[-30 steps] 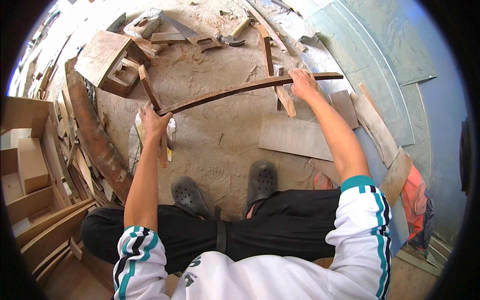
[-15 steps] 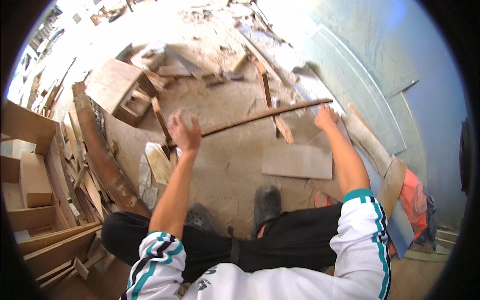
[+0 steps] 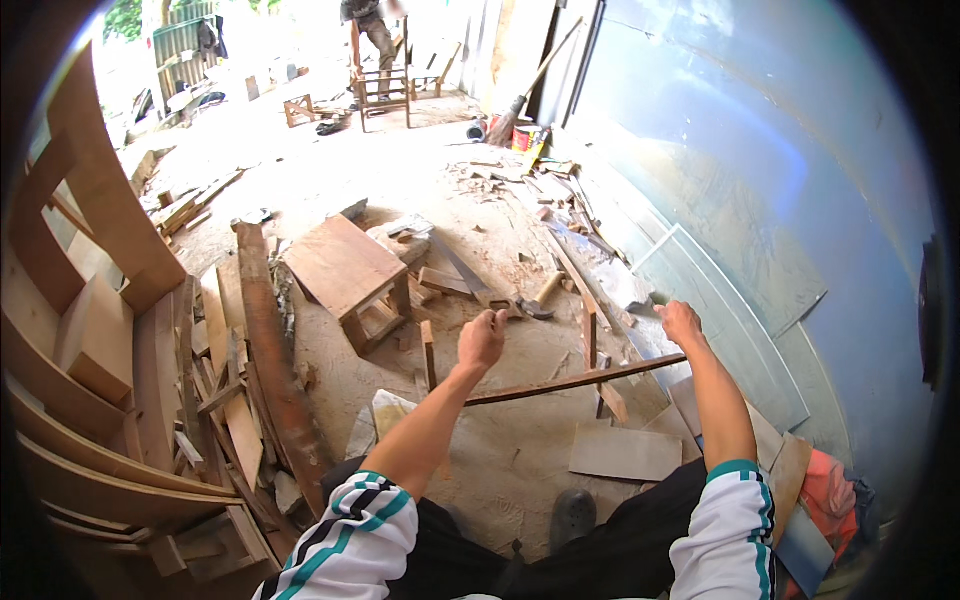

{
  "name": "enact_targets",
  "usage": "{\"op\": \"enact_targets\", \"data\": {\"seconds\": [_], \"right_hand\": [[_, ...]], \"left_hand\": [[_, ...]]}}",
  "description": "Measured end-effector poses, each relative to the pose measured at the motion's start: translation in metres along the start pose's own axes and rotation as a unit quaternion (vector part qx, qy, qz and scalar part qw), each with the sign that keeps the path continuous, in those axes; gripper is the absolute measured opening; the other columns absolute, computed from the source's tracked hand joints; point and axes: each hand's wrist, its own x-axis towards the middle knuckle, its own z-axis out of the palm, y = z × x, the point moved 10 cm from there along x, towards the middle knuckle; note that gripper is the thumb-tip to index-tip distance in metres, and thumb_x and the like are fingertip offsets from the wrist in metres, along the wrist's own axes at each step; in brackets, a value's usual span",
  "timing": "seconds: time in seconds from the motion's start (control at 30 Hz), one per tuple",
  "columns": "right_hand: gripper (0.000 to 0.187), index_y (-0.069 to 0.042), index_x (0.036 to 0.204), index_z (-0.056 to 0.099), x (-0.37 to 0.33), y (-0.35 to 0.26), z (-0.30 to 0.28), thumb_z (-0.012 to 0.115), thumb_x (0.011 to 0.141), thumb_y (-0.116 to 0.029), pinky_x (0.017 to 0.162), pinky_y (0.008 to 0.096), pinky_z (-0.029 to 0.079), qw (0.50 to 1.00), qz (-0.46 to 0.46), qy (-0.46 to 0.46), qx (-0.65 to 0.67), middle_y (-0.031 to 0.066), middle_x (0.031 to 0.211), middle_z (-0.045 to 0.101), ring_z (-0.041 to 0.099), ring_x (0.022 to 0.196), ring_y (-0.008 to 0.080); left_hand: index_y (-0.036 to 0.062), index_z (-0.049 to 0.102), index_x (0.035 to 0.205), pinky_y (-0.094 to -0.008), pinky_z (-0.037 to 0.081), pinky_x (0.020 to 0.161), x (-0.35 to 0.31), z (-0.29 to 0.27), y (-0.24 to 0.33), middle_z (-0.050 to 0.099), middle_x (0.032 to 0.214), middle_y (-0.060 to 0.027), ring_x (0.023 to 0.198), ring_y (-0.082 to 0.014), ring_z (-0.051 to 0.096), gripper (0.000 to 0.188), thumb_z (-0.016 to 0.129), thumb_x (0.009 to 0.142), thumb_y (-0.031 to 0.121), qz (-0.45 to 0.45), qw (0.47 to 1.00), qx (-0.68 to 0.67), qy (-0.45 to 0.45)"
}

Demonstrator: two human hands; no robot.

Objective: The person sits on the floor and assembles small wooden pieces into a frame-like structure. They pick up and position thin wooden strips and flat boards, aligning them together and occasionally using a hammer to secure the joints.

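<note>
left hand (image 3: pixel 484 338): centre of frame, fingers curled narrow; we can't tell if anything is inside.
right hand (image 3: pixel 680 322): right of centre, fingers bent; we can't tell if it grips anything.
wood strip (image 3: pixel 560 387): long, thin, dark; we see it slant from centre to right of centre, right end near the right wrist, crossing a short wood piece (image 3: pixel 613 402).
tools: hammer (image 3: pixel 548 289) and saw (image 3: pixel 458 264), centre, near the left hand.
wooden box (image 3: pixel 343 260): left of centre.
grey board (image 3: pixel 612 450): lower right of centre.
glass sheet (image 3: pixel 735 335): right side.
other person (image 3: pixel 380 45): top, we see legs behind a wooden frame (image 3: pixel 384 90).
</note>
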Motion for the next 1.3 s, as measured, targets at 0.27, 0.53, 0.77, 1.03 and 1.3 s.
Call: {"op": "enact_targets", "data": {"seconds": [0.27, 0.53, 0.77, 1.03, 1.3], "right_hand": [[0.066, -0.002, 0.077, 0.072, -0.030, -0.105, -0.052, 0.047, 0.092, -0.061, 0.073, 0.0514, 0.052, 0.990, -0.117, 0.075, -0.027, 0.0261, 0.072, 0.066, 0.067, 0.077, 0.0433], [0.049, -0.002, 0.078, 0.067, -0.071, -0.109, -0.033, 0.057, 0.089, -0.050, 0.071, 0.0523, 0.052, 0.982, -0.167, 0.085, -0.014, 0.0248, 0.076, 0.067, 0.067, 0.076, 0.0432], [0.042, -0.004, 0.079, 0.066, -0.076, -0.020, 0.033, 0.060, 0.089, -0.044, 0.072, 0.0529, 0.052, 0.988, -0.141, 0.048, 0.029, 0.0257, 0.077, 0.066, 0.066, 0.077, 0.0447], [0.046, -0.005, 0.079, 0.070, -0.095, 0.062, 0.031, 0.057, 0.090, -0.047, 0.074, 0.0515, 0.053, 0.994, -0.073, 0.062, 0.043, 0.0254, 0.080, 0.068, 0.067, 0.079, 0.0435], [0.044, -0.005, 0.085, 0.062, -0.128, 0.225, 0.093, 0.051, 0.094, -0.047, 0.072, 0.0549, 0.049, 0.995, 0.034, 0.071, 0.067, 0.0235, 0.086, 0.067, 0.063, 0.084, 0.0455]], "left_hand": [[-0.0021, 0.064, 0.077, -0.0504, 0.047, 0.066, -0.006, 0.039, 0.002, 0.061, 0.073, -0.0274, 0.074, -0.0460, 0.062, 0.057, 0.047, 0.098, 0.048, -0.089, 0.986, -0.132, -0.058], [-0.0011, 0.065, 0.078, -0.0456, 0.049, 0.066, -0.003, 0.053, 0.024, 0.063, 0.071, -0.0233, 0.072, -0.0410, 0.064, 0.061, 0.052, 0.092, 0.057, -0.088, 0.986, -0.114, -0.079], [-0.0016, 0.067, 0.081, -0.0432, 0.050, 0.066, 0.002, 0.068, 0.031, 0.064, 0.071, -0.0212, 0.069, -0.0366, 0.065, 0.056, 0.055, 0.091, 0.052, -0.077, 0.990, -0.101, -0.063], [-0.0038, 0.063, 0.078, -0.0426, 0.047, 0.062, -0.021, 0.114, 0.051, 0.060, 0.067, -0.0220, 0.063, -0.0369, 0.062, 0.051, 0.059, 0.090, 0.046, -0.014, 0.994, -0.082, -0.077], [-0.0031, 0.063, 0.080, -0.0395, 0.045, 0.057, -0.086, 0.233, 0.133, 0.056, 0.063, -0.0195, 0.058, -0.0243, 0.052, 0.044, 0.061, 0.094, 0.039, 0.101, 0.968, -0.094, -0.207]]}}
